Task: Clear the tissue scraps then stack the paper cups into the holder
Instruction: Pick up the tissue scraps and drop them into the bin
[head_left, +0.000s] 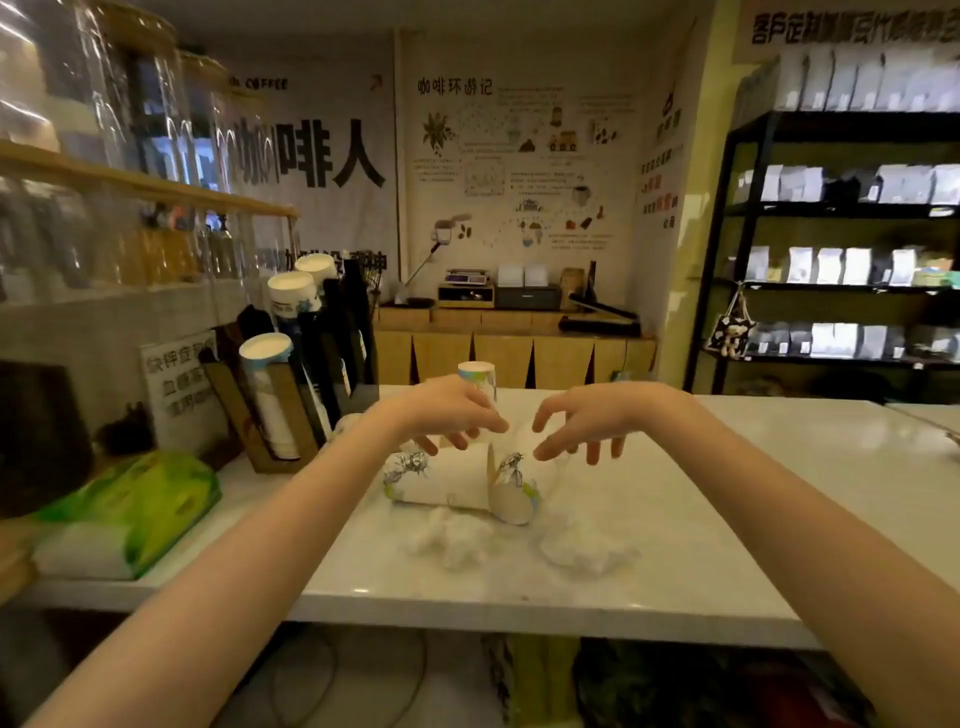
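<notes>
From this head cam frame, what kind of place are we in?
Most likely a coffee shop counter. Wall posters show coffee drawings and a "COFFEE" heading, the black shelves on the right hold rows of bagged goods, probably beans, and a cup holder stocked with paper cups stands on the white counter.

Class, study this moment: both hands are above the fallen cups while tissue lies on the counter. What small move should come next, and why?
Probably draw the right hand back and down to pinch the nearer tissue scrap. Both scraps, that one and the other, lie uncleared in front of the tipped cups, and both hands are open, the left hand included.
</notes>
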